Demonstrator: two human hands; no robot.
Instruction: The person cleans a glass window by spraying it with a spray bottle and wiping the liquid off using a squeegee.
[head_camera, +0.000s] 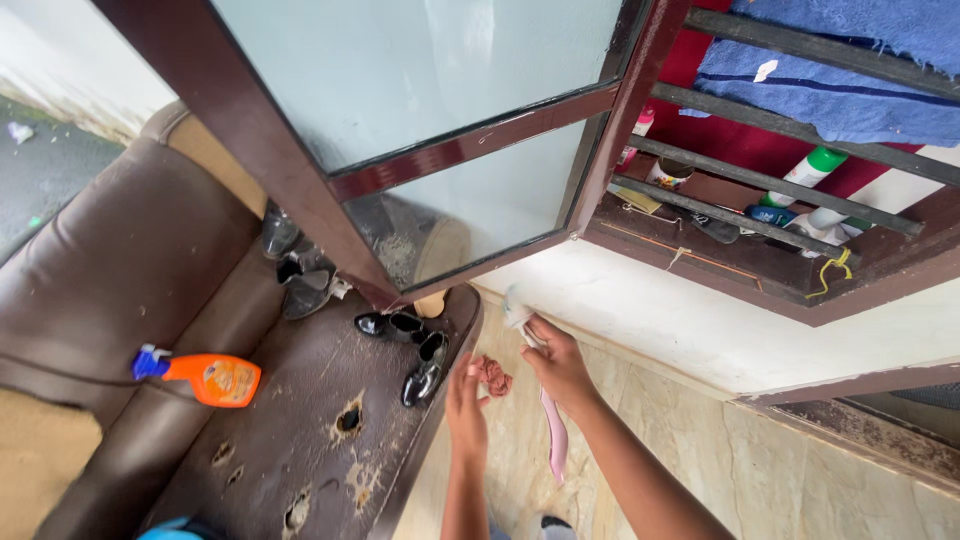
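Observation:
My right hand (560, 368) is closed on a white and pink cloth (517, 310), held up just under the corner of the open window pane (470, 190). A pink strip of that cloth (554, 445) hangs down below the hand. My left hand (465, 408) is raised beside it, over the edge of the sofa, and its fingertips pinch a small crumpled reddish rag (494, 378) between the two hands.
A worn brown sofa (300, 440) with torn holes carries an orange spray bottle (212, 380) and black shoes (425, 368). The brown-framed window swings out overhead. Behind window bars (770, 180) stand bottles, and a blue towel (850, 90) hangs there. Below is a tiled wall (800, 470).

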